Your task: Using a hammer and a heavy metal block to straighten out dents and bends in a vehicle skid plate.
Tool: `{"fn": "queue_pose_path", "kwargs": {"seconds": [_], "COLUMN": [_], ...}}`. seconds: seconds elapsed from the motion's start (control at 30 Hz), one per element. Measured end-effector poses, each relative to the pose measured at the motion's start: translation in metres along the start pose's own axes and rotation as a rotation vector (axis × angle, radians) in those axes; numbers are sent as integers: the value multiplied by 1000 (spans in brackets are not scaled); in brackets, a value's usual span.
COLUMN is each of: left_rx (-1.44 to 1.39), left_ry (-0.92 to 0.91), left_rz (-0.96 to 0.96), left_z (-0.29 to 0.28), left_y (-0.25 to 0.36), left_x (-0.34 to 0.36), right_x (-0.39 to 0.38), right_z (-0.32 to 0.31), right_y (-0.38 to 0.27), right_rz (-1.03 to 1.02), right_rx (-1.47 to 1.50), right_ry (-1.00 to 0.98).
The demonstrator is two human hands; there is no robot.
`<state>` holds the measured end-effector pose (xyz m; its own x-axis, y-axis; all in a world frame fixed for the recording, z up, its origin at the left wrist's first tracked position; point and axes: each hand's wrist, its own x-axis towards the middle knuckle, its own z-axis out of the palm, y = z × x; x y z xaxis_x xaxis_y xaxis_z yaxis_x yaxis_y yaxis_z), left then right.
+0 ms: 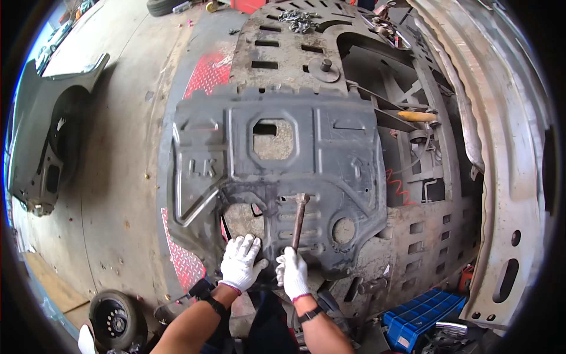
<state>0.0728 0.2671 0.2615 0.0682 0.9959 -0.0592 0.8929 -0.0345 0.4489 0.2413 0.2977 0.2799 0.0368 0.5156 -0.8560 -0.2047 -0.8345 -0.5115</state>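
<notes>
Lying flat: one dark pressed panel (277, 171), on the slotted metal table (277, 79); probably stiff, awkwardly broad, best held by opposite rims. One hammer (299, 218), likely head-heavy, shaft clamped in the gloved right hand (292, 273). Gloved left hand (240, 262), fingers slightly apart, at the panel's near side. Outlying: chain (298, 21), blue crate (421, 318).

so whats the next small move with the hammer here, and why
Probably a light tap on the dark panel: the right hand grips the hammer, its head is over the panel by the slots, and the left hand lies spread at the near edge, clear of the head, where it could help steady the panel.
</notes>
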Motion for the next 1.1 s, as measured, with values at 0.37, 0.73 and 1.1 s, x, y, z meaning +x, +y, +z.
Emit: {"fn": "queue_pose_path", "kwargs": {"seconds": [0.37, 0.73, 1.1], "left_rx": [10, 20, -3], "left_ry": [-13, -9, -10], "left_rz": [-2, 23, 23], "left_z": [-6, -6, -9], "left_y": [-4, -2, 1], "left_x": [8, 7, 5], "right_x": [-7, -17, -3], "right_z": [11, 13, 8], "right_y": [-2, -4, 10], "right_rz": [-33, -126, -62], "right_rx": [51, 188, 92], "right_ry": [-7, 20, -30]}}
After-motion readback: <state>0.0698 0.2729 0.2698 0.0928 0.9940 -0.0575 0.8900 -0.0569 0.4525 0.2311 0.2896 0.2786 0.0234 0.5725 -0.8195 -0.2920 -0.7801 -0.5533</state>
